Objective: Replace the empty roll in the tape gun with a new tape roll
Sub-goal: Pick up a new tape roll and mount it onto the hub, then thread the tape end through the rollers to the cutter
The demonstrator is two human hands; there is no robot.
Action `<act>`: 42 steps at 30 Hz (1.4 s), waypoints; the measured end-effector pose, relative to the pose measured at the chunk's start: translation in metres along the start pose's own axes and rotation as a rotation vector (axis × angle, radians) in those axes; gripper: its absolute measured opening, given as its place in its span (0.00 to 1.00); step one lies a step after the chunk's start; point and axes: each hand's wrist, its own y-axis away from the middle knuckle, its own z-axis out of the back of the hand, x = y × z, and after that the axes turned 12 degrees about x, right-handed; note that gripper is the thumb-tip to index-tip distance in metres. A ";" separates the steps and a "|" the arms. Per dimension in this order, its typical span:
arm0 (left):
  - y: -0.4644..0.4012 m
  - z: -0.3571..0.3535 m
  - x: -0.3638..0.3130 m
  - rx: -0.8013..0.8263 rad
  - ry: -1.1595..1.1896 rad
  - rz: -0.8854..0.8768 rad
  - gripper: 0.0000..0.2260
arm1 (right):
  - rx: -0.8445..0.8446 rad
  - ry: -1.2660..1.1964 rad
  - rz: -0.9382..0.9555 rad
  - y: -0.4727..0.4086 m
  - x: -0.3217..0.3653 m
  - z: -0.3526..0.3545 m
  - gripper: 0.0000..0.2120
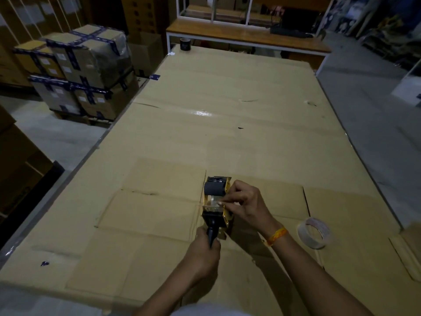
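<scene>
A yellow and black tape gun lies over the cardboard-covered table, near its front edge. My left hand is closed around its black handle. My right hand rests on the gun's right side, with thumb and forefinger pinching a strip of clear tape just behind the grey roller. A roll of clear tape lies flat on the cardboard to the right, apart from both hands. Whether a roll sits inside the gun is hidden by my right hand.
A dark roll stands at the table's far left corner. Taped cartons are stacked on the floor to the left. A wooden bench runs behind the table. Loose cardboard sheets overlap under the gun.
</scene>
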 end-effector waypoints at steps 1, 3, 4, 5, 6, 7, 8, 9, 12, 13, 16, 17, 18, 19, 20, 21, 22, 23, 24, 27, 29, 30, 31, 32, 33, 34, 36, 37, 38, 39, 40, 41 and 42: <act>0.002 -0.003 -0.004 -0.024 -0.034 0.013 0.11 | -0.018 -0.051 -0.018 0.003 -0.001 0.001 0.05; 0.005 -0.008 -0.009 -0.044 -0.105 0.045 0.10 | -0.049 -0.147 -0.067 0.010 -0.002 0.002 0.05; 0.004 -0.010 -0.010 -0.048 -0.134 0.051 0.10 | -0.050 -0.182 -0.085 0.013 -0.002 0.001 0.04; 0.004 -0.012 -0.010 -0.045 -0.152 0.054 0.10 | -0.046 -0.206 -0.095 0.015 -0.002 0.001 0.04; 0.005 -0.013 -0.011 -0.043 -0.160 0.057 0.10 | -0.048 -0.228 -0.100 0.018 -0.002 0.000 0.04; 0.005 -0.014 -0.012 -0.040 -0.163 0.060 0.10 | -0.055 -0.248 -0.102 0.019 -0.002 -0.001 0.04; 0.006 -0.015 -0.014 -0.038 -0.167 0.058 0.10 | -0.067 -0.269 -0.104 0.021 -0.002 -0.001 0.04; 0.008 -0.015 -0.015 -0.037 -0.164 0.056 0.10 | -0.080 -0.289 -0.110 0.022 -0.002 -0.002 0.05; 0.012 -0.017 -0.019 -0.030 -0.140 0.052 0.10 | -0.114 -0.341 -0.121 0.025 -0.002 -0.003 0.06; 0.014 -0.016 -0.020 -0.026 -0.126 0.048 0.09 | -0.125 -0.354 -0.114 0.025 -0.001 -0.002 0.07; 0.019 -0.014 -0.020 -0.010 -0.063 0.028 0.08 | -0.144 -0.372 -0.092 0.024 0.001 -0.002 0.08; 0.020 -0.013 -0.019 -0.007 -0.038 0.024 0.07 | -0.142 -0.364 -0.083 0.023 0.002 -0.001 0.08; 0.022 -0.012 -0.018 -0.011 -0.014 0.026 0.07 | -0.131 -0.344 -0.064 0.022 0.003 0.001 0.08; 0.023 -0.011 -0.016 -0.024 0.010 0.029 0.05 | -0.116 -0.293 -0.033 0.021 0.003 0.004 0.08; 0.025 -0.010 -0.015 -0.036 0.038 0.040 0.04 | -0.087 -0.201 0.014 0.020 0.003 0.009 0.07; 0.027 -0.009 -0.016 -0.044 0.066 0.049 0.03 | -0.045 -0.073 0.077 0.018 0.005 0.014 0.06; 0.028 -0.008 -0.017 -0.046 0.075 0.059 0.04 | -0.002 0.069 0.144 0.016 0.007 0.019 0.05; 0.029 -0.006 -0.019 -0.045 0.057 0.059 0.06 | 0.038 0.208 0.206 0.014 0.009 0.023 0.04; 0.030 -0.004 -0.020 -0.043 0.015 0.054 0.06 | 0.072 0.321 0.245 0.011 0.012 0.025 0.03; 0.034 0.000 -0.024 -0.069 -0.104 0.023 0.05 | 0.078 0.360 0.270 0.006 0.018 0.027 0.09; 0.038 0.001 -0.027 -0.079 -0.149 0.004 0.06 | -0.001 0.175 0.242 0.002 0.022 0.028 0.05; 0.039 0.000 -0.028 -0.078 -0.165 0.002 0.06 | -0.039 0.092 0.218 0.001 0.024 0.029 0.04; 0.039 -0.001 -0.029 -0.082 -0.172 0.002 0.07 | -0.062 0.039 0.201 -0.002 0.026 0.029 0.04; 0.039 -0.001 -0.029 -0.089 -0.168 0.008 0.07 | -0.065 0.012 0.196 -0.004 0.029 0.028 0.05; 0.039 -0.001 -0.029 -0.097 -0.156 0.017 0.07 | -0.065 -0.022 0.188 -0.005 0.031 0.026 0.05; 0.038 -0.002 -0.029 -0.105 -0.144 0.022 0.06 | -0.073 -0.070 0.166 -0.005 0.032 0.023 0.05; 0.037 -0.004 -0.027 -0.119 -0.124 0.011 0.06 | -0.128 -0.208 0.073 -0.003 0.034 0.020 0.05; 0.036 -0.005 -0.025 -0.123 -0.114 0.002 0.06 | -0.162 -0.281 0.016 -0.002 0.035 0.019 0.05; 0.036 -0.006 -0.024 -0.129 -0.101 -0.006 0.06 | -0.193 -0.348 -0.043 -0.001 0.035 0.017 0.05; 0.035 -0.007 -0.022 -0.136 -0.090 -0.014 0.06 | -0.223 -0.410 -0.103 0.000 0.036 0.015 0.05; 0.033 -0.007 -0.020 -0.142 -0.089 -0.026 0.06 | -0.246 -0.468 -0.157 0.001 0.036 0.012 0.04; 0.032 -0.008 -0.018 -0.144 -0.092 -0.039 0.07 | -0.261 -0.519 -0.198 0.001 0.036 0.010 0.04; 0.031 -0.008 -0.017 -0.141 -0.089 -0.050 0.07 | -0.274 -0.561 -0.226 0.002 0.036 0.007 0.04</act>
